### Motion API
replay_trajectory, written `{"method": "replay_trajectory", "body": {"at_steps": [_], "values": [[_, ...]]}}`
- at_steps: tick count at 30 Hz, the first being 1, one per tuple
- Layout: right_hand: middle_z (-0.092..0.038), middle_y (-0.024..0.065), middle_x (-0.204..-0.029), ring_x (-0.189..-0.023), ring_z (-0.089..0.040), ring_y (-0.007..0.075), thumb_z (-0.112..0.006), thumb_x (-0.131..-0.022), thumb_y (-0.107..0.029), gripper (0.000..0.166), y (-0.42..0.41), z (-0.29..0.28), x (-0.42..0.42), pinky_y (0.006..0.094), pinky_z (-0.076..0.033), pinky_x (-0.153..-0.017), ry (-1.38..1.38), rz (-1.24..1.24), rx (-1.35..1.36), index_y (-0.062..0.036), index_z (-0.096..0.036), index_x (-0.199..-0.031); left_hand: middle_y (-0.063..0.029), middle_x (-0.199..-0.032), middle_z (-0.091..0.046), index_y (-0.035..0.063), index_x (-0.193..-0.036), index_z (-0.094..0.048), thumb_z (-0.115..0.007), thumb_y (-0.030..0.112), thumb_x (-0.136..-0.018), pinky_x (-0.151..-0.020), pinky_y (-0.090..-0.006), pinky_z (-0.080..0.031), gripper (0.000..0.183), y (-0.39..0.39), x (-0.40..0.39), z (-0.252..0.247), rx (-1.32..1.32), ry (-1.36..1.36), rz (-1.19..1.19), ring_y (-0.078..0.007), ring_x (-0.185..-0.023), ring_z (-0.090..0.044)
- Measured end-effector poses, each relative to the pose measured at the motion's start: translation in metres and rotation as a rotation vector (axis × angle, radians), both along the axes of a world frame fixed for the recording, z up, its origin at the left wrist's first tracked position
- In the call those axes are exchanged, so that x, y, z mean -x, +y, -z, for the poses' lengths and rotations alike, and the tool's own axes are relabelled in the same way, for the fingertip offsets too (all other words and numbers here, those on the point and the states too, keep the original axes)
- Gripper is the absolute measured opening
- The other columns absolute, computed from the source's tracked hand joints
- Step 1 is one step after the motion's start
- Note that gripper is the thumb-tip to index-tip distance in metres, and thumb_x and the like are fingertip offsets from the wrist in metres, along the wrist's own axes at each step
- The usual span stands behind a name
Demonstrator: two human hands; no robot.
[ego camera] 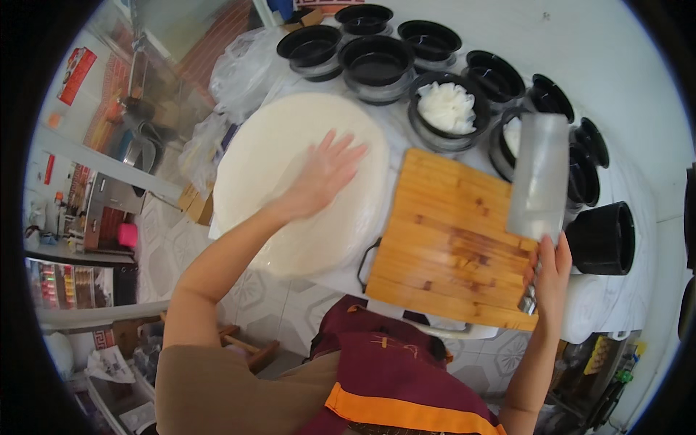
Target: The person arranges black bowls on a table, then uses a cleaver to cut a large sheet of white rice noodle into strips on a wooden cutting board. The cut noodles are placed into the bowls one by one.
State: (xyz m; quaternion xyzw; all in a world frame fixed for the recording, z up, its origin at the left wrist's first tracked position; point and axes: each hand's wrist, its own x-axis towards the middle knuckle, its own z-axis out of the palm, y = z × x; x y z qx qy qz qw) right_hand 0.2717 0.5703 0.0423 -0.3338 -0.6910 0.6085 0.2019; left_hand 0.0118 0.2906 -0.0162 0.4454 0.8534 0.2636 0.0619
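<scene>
My left hand (331, 171) is spread, fingers apart, over a large round stack of glossy white sheets (304, 234), perhaps rice noodle sheets. It appears to rest on the surface, though contact is hard to judge. A broad-bladed cleaver (538, 174) is gripped by its metal handle in my right hand (552, 266), held over the right edge of a bamboo cutting board (435, 217). The blade points away from me and covers part of a black bowl behind it. Dark stains mark the board, and a black metal handle (367, 266) sticks out from its left side.
Several black bowls (376, 62) line the back and right of the table; one holds white ribbon-like strips (447, 107). A black bucket-like container (603, 239) lies tipped at right. Clear plastic bags (247, 70) lie at the left. A cardboard box (197, 205) sits below them.
</scene>
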Motion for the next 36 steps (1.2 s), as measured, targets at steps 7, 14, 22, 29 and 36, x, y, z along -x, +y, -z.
{"method": "replay_trajectory", "body": {"at_steps": [7, 14, 22, 29, 36], "values": [[-0.040, 0.0015, -0.058, -0.037, -0.035, 0.0073, -0.039, -0.092, -0.016, 0.018, -0.027, 0.034, -0.083, 0.0199, -0.030, -0.033, -0.150, 0.106, 0.145, -0.0040, -0.044, -0.105, -0.0204, -0.143, -0.011, 0.0104, -0.137, -0.024, -0.051, 0.035, -0.082, -0.100, -0.0605, -0.008, 0.066, -0.111, -0.096, 0.056, 0.579, 0.104, -0.020, -0.0415, -0.131, -0.007], [-0.040, 0.0013, -0.059, -0.036, -0.037, 0.0077, -0.041, -0.092, -0.019, 0.013, -0.041, 0.038, -0.093, 0.0201, -0.031, -0.032, -0.063, 0.213, 0.114, -0.0078, -0.042, -0.085, -0.0209, -0.129, -0.035, 0.0062, -0.124, -0.040, -0.061, 0.028, -0.076, -0.095, -0.0510, -0.028, 0.057, -0.056, -0.078, 0.077, 0.172, 0.290, -0.222, -0.0393, -0.120, -0.031], [-0.042, 0.0019, -0.058, -0.038, -0.039, 0.0072, -0.040, -0.092, -0.019, 0.016, -0.058, 0.041, -0.099, 0.0201, -0.032, -0.033, -0.032, 0.205, 0.164, -0.0057, -0.045, -0.102, -0.0127, -0.079, -0.058, 0.0050, -0.082, -0.054, -0.064, 0.015, -0.071, -0.061, -0.0387, -0.046, 0.018, -0.051, -0.100, 0.062, 0.081, 0.155, 0.027, -0.0303, -0.072, -0.057], [-0.042, 0.0016, -0.058, -0.037, -0.039, 0.0074, -0.040, -0.092, -0.019, 0.014, -0.062, 0.047, -0.106, 0.0206, -0.032, -0.033, -0.026, 0.214, 0.200, -0.0060, -0.045, -0.094, -0.0119, -0.066, -0.057, 0.0044, -0.071, -0.056, -0.059, 0.011, -0.071, -0.058, -0.0389, -0.046, 0.008, -0.044, -0.097, 0.062, 0.071, 0.099, -0.008, -0.0296, -0.063, -0.057], [-0.042, 0.0018, -0.058, -0.038, -0.040, 0.0076, -0.040, -0.092, -0.019, 0.014, -0.063, 0.052, -0.107, 0.0207, -0.033, -0.033, -0.017, 0.215, 0.202, -0.0061, -0.044, -0.090, -0.0126, -0.065, -0.057, 0.0043, -0.069, -0.055, -0.056, 0.012, -0.068, -0.059, -0.0394, -0.047, 0.008, -0.036, -0.098, 0.073, 0.216, 0.240, -0.027, -0.0300, -0.064, -0.057]]}}
